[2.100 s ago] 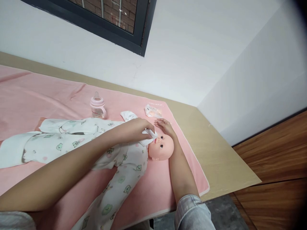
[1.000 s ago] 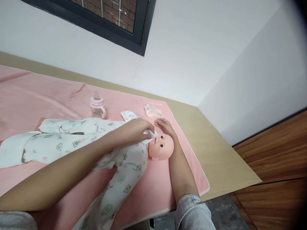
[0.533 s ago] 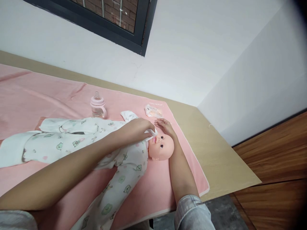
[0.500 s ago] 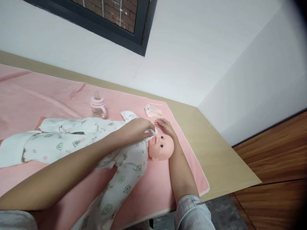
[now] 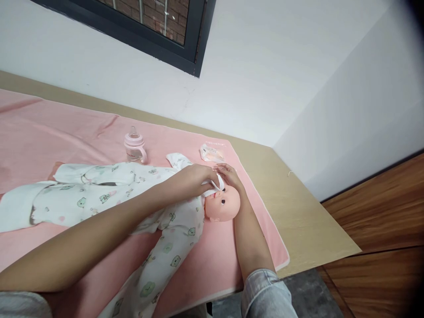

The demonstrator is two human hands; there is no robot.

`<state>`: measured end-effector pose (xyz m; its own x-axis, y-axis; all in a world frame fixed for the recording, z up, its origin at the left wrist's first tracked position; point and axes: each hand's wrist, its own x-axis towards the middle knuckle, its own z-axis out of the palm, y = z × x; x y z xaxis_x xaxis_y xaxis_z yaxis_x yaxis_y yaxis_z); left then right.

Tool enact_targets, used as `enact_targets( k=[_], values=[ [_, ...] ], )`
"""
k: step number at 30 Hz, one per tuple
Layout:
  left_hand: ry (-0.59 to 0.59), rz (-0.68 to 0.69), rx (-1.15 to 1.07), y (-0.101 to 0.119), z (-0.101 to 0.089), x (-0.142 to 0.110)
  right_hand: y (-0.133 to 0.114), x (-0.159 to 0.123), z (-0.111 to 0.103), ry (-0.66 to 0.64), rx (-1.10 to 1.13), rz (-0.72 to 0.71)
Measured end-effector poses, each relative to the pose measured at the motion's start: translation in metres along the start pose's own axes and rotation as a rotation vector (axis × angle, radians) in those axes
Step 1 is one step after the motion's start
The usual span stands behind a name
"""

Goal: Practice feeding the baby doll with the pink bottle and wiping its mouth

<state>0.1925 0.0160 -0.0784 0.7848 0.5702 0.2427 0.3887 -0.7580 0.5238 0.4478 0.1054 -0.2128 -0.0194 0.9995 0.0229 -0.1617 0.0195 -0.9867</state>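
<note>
A bald baby doll (image 5: 228, 206) lies on its back, dressed in a white suit (image 5: 180, 221) printed with green bears. My left hand (image 5: 197, 179) reaches across the doll's chest, its fingers closed on a thin white cloth (image 5: 212, 191) at the doll's mouth and cheek. The cloth's far corner lies near one eye. Against the far side of the head rests my right hand (image 5: 229, 173), fingers stretched out and holding nothing. Its forearm runs along the crown of the head. My left hand and the cloth partly hide the doll's mouth and neck.
A pink baby bottle (image 5: 134, 145) with a handle stands beyond the doll's body. Near my right hand lies a small clear plastic packet (image 5: 211, 153). A pink mat (image 5: 212, 256) covers much of the wooden table (image 5: 291, 212); a white wall (image 5: 251, 75) rises behind.
My left hand has shifted slightly right with the cloth, which now reaches further across the doll's cheek toward an eye. My right hand has stayed almost still.
</note>
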Motion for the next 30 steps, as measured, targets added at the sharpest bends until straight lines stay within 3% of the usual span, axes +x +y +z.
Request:
enact_targets(
  k=[14,21,25,30],
  values=[
    [0.005,-0.016,0.076,-0.002,0.006,0.002,0.004,0.002,-0.003,-0.015,-0.005,-0.023],
    [0.107,0.014,0.073,-0.015,-0.010,0.000,-0.006,-0.004,-0.003,-0.008,-0.001,-0.006],
    [0.228,-0.021,0.095,-0.029,-0.028,-0.004,-0.035,-0.010,0.003,-0.004,-0.071,-0.098],
    [0.320,-0.071,0.179,-0.038,-0.040,-0.008,-0.102,-0.040,0.034,-0.123,-0.358,-0.330]
  ],
)
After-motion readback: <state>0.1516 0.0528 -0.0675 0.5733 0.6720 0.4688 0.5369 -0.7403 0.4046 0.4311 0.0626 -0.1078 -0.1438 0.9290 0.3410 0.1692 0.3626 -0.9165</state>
